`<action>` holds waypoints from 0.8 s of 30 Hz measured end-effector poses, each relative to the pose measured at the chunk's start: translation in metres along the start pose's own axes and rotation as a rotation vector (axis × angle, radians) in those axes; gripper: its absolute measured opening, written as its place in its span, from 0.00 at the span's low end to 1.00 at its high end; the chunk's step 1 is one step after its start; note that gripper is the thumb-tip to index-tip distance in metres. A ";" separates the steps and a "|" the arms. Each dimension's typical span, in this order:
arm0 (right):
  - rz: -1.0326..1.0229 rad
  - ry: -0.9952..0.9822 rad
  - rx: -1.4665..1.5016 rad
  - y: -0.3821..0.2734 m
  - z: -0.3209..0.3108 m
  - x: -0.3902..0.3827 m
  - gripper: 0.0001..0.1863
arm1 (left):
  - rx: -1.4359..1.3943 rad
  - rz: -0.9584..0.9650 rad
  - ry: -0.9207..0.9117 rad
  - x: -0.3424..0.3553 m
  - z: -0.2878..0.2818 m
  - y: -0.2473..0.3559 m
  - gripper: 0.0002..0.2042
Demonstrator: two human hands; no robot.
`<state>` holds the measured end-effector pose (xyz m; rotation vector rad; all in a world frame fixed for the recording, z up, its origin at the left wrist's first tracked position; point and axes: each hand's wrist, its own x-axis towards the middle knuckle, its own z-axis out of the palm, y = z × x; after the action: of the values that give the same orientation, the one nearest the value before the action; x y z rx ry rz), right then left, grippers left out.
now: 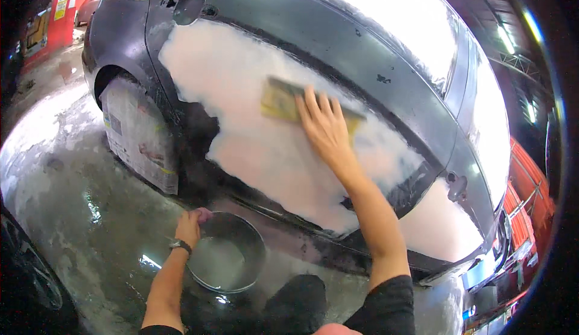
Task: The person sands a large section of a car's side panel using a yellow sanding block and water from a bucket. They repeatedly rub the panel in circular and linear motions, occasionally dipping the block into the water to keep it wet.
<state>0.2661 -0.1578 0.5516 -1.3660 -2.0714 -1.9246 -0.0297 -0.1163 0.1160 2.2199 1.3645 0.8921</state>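
My right hand (325,127) is wrapped over a long sanding block (279,101) with a dark top and a yellowish lower part. The block lies tilted against a large pale pink filler patch (259,160) on the grey car door (338,30), its outline slightly blurred. Low on the left, my left hand (188,229) pinches a pink sponge or cloth (205,215) at the rim of a dark round bucket (263,253). Cloudy greyish water (220,261) stands in the bucket. My fingers partly hide the pink piece.
Newspaper (139,136) covers the car's wheel at the left. Wet concrete floor (90,238) runs beneath the car, and a dark tyre (30,268) shows at the lower left. Another pale filler patch (443,226) lies farther right on the car. Red panels (525,184) stand at the right.
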 end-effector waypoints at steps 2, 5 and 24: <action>0.055 -0.001 -0.020 0.003 0.006 0.066 0.24 | 0.031 -0.010 -0.026 -0.002 -0.005 0.002 0.21; 0.072 0.054 -0.065 0.001 0.015 0.082 0.23 | 0.028 0.031 -0.015 -0.004 0.005 -0.008 0.22; -0.050 -0.104 -0.021 -0.067 0.013 -0.135 0.22 | 0.019 -0.008 -0.036 0.002 -0.002 0.007 0.20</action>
<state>0.3184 -0.2160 0.4222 -1.4625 -2.1564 -1.9393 -0.0259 -0.1178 0.1230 2.2318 1.3703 0.8358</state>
